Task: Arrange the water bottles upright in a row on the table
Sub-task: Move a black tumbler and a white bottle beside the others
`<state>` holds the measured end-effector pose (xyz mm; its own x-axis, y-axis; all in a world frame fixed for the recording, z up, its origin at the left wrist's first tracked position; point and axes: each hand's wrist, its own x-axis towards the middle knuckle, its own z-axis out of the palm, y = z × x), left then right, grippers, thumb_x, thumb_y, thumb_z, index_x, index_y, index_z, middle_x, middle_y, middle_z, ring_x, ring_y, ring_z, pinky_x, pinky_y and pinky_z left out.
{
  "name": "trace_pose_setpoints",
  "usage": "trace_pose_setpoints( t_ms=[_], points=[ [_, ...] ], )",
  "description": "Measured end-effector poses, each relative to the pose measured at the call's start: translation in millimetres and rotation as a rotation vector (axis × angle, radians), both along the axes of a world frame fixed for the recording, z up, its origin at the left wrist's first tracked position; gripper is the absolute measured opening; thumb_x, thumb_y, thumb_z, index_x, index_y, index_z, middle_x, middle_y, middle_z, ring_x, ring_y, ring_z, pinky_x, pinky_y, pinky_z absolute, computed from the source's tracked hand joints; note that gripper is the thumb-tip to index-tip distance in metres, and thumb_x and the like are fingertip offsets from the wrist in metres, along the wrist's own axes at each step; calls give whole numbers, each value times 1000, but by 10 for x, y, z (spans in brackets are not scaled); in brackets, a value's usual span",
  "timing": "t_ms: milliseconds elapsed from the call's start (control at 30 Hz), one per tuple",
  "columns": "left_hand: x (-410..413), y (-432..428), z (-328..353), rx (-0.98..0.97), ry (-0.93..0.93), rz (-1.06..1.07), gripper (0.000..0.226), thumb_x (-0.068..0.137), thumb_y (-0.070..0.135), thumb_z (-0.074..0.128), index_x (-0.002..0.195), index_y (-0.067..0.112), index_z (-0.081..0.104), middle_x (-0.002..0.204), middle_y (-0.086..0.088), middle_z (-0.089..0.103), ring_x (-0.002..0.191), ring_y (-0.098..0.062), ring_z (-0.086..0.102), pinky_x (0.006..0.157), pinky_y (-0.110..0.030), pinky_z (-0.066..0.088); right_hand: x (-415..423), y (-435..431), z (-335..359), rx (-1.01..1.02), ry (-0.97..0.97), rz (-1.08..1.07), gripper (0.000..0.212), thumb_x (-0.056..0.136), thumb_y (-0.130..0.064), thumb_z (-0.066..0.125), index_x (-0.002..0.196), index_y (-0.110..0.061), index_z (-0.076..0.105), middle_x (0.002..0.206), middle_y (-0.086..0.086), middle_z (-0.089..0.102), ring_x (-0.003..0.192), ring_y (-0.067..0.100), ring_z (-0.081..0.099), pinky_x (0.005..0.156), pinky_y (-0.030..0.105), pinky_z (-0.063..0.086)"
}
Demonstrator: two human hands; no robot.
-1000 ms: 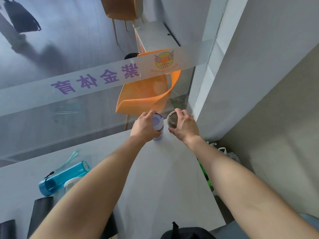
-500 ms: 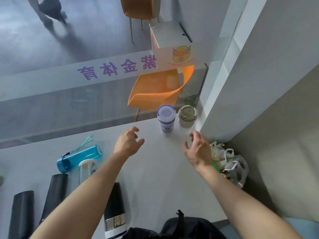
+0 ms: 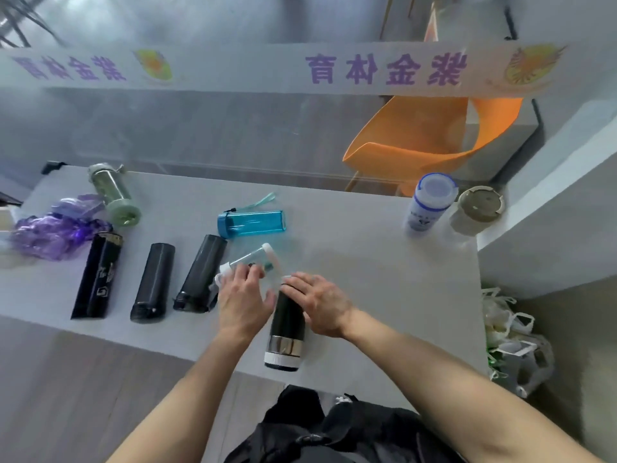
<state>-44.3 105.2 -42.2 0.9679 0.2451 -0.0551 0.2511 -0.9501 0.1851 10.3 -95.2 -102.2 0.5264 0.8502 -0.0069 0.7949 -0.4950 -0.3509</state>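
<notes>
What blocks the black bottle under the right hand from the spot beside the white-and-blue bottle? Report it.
Nothing visible: only bare table lies between the black bottle and the white-and-blue bottle.

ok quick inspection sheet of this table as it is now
surface: grey table
job's things: white-blue bottle and beige-lidded cup upright, far right; blue bottle, green bottle, three black bottles, clear bottle, black-steel bottle lying flat
clutter: purple bag at left; black bag below near edge
hands: left hand on clear bottle, right hand on black-steel bottle; grip unclear on both
cables: nothing seen
surroundings: glass partition, orange chair behind it, white bags on floor right
</notes>
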Motion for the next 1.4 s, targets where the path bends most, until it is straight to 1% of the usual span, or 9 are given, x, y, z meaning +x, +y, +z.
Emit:
trace_pose_setpoints(
  t_ms=[167,300,400,567,800,900,1100,1267,1400],
  points=[
    [-81,468,-47,-20,185,116,100,82,31,81,166,28,27,170,-9,30,155,-32,28,127,-49,33,10,262,-140,-355,-123,224,77,94,-19,69,164,-23,37,164,15,39,159,39,25,128,64,16],
    [116,654,-147,52,281,76,103,87,50,80,170,25,24,162,-6,41,143,-31,45,117,-48,44,28,155,-215,-421,-84,6,58,95,-20,63,151,-22,50,145,15,51,138,41,47,122,72,22],
    [292,621,-243,137,242,63,97,76,64,85,152,23,41,140,-6,52,129,-30,52,108,-48,49,33,-273,-274,-312,31,-259,74,78,-30,80,147,-24,53,134,12,55,126,36,56,120,71,28],
    [481,502,-355,38,173,23,91,65,37,94,140,16,47,119,-7,55,105,-30,62,102,-49,56,-24,-1176,-267,101,328,-787,82,69,-55,80,144,-41,49,127,-2,39,112,33,54,107,53,51],
    [936,-129,-50,-107,198,-186,78,73,54,84,140,25,56,128,-1,53,102,-23,62,76,-41,65,-76,-1782,-128,464,329,-1339,77,58,-65,94,120,-35,59,106,-14,61,101,17,64,91,37,52],
    [1014,-362,-112,-136,362,-178,101,66,63,83,153,34,42,130,-1,53,100,-23,68,71,-40,68,-35,-1917,-155,530,368,-1458,67,57,-59,96,107,-36,56,102,-14,70,95,15,67,84,34,53],
    [1061,-739,-129,-218,397,-140,112,67,46,94,162,38,35,134,-13,56,111,-31,61,100,-47,60,-9,-2005,-173,734,440,-1613,62,63,-29,103,104,-37,57,88,-24,70,76,1,64,67,6,43],
    [1317,-1123,217,-128,326,-337,104,77,42,88,165,38,34,141,-5,42,125,-28,52,106,-47,59,112,-2087,-194,758,433,-1643,69,58,-35,106,111,-37,62,103,-19,73,97,8,69,83,19,48],
    [1501,-1532,476,23,250,-515,90,69,42,83,145,24,39,128,-5,61,110,-28,62,93,-45,61,146,-2193,-185,625,504,-1633,74,60,-37,103,121,-28,62,112,-10,72,101,12,66,86,29,49]
  ],
)
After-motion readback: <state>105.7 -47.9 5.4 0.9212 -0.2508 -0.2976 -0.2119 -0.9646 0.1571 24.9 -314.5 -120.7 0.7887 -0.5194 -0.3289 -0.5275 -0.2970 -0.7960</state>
